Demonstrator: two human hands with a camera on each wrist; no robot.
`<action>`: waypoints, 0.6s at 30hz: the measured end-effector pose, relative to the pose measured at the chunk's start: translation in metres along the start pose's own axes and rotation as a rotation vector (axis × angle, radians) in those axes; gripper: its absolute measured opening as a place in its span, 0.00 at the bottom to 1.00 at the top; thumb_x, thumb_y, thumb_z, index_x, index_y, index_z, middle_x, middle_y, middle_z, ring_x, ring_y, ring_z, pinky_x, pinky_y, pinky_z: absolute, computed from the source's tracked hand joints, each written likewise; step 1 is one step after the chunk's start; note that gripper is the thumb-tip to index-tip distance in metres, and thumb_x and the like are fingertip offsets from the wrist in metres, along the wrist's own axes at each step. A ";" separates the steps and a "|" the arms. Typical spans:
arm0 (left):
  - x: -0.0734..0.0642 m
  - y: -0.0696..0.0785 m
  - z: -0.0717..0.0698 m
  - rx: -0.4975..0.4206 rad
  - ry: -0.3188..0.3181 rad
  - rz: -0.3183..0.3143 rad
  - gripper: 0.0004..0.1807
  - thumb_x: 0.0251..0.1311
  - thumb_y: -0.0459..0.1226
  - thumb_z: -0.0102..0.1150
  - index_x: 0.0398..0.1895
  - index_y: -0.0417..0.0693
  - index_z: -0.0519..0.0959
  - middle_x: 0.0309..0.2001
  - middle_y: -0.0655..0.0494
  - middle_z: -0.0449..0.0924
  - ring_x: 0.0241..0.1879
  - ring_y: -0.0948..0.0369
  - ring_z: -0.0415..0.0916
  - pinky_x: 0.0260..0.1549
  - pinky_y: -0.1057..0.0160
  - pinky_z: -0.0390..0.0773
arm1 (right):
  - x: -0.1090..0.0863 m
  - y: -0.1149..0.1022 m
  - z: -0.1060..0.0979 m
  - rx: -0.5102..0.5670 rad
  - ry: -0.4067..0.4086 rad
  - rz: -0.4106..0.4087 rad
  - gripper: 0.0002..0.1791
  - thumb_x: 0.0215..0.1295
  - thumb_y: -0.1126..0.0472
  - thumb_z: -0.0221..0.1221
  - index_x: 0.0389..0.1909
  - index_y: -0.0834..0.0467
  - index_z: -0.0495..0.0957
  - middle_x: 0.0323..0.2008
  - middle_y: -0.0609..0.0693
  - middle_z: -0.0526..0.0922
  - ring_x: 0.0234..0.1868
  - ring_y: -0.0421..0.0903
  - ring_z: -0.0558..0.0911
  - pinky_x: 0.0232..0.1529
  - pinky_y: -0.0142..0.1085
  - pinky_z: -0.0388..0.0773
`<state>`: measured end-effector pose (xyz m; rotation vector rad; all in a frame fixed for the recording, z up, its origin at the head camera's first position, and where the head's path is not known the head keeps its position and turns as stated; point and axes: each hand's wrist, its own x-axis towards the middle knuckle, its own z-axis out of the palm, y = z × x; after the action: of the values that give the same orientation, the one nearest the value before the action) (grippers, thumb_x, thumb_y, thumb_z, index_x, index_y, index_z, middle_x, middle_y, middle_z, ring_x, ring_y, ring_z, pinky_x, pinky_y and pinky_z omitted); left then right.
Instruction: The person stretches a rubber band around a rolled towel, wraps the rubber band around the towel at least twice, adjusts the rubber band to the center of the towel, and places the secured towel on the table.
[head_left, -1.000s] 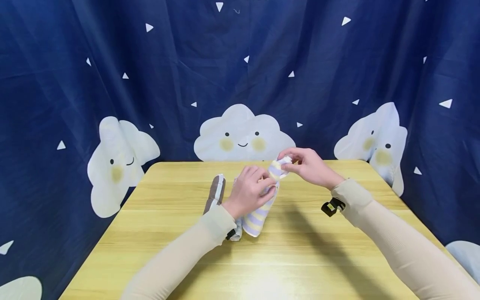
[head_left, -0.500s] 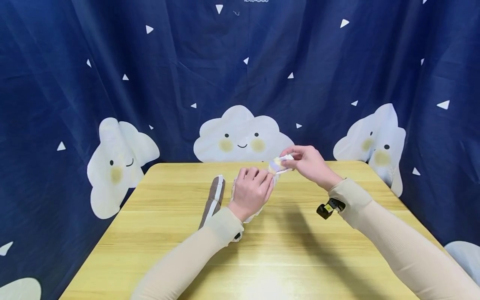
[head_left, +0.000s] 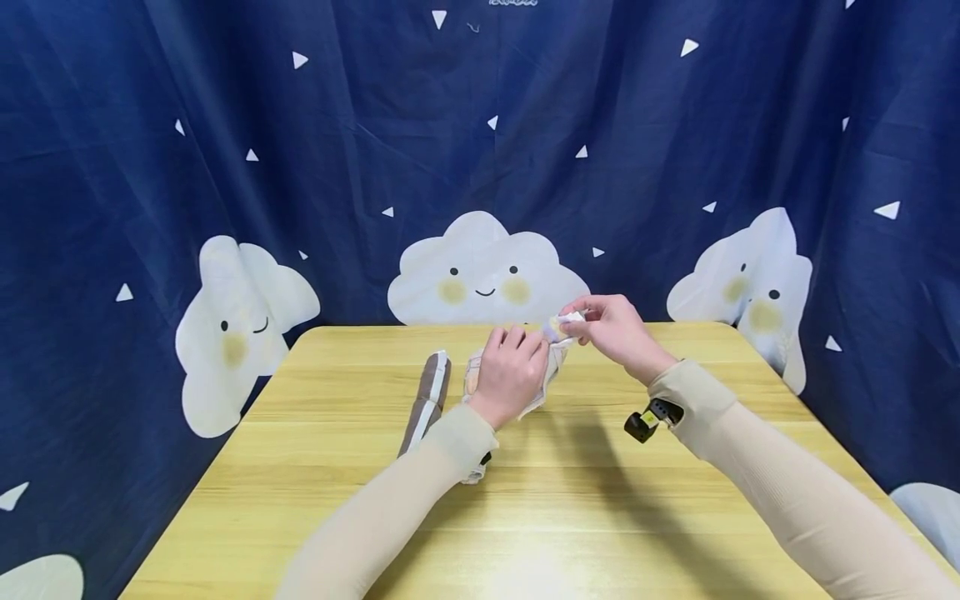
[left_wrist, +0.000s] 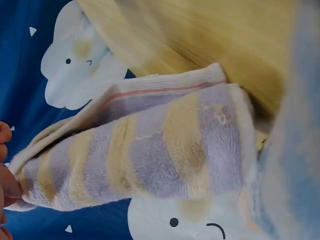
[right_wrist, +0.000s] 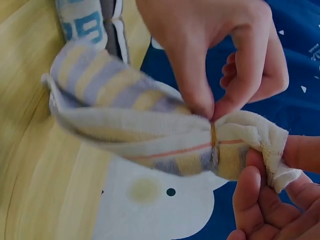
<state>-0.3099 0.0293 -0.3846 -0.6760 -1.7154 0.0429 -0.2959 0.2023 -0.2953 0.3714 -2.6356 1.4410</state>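
A rolled towel with purple and yellow stripes [right_wrist: 125, 95] is held up over the table between both hands. A thin rubber band [right_wrist: 214, 142] cinches it near one end. My left hand [head_left: 513, 375] pinches at that band with thumb and forefinger, as the right wrist view shows. My right hand [head_left: 618, 333] grips the gathered white-edged end beyond the band, with fingers curled round it. The left wrist view shows the striped roll flaring into a loose, partly unfolded free end. In the head view the left hand hides most of the towel.
A brown-grey rolled towel with a white stripe [head_left: 429, 400] lies left of the hands on the wooden table [head_left: 300, 500]. Beside it is a white-and-blue rolled towel [right_wrist: 82, 22], mostly behind the left hand in the head view. A blue cloud-print curtain [head_left: 480, 150] surrounds the table.
The towel's free end, which hung toward me, has swung up and is now largely behind the left hand. My left hand has turned and shifted slightly right; the right hand keeps its grip.
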 end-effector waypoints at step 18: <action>0.001 -0.009 -0.002 -0.262 -0.263 0.257 0.10 0.52 0.41 0.49 0.32 0.47 0.78 0.37 0.60 0.71 0.40 0.58 0.67 0.40 0.59 0.65 | 0.007 0.003 -0.005 0.089 0.121 0.086 0.11 0.54 0.61 0.62 0.38 0.61 0.81 0.33 0.50 0.82 0.31 0.42 0.77 0.31 0.32 0.76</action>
<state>-0.3120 0.0217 -0.3793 -1.1244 -1.8936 0.0912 -0.3041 0.2073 -0.2936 0.1745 -2.5269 1.5575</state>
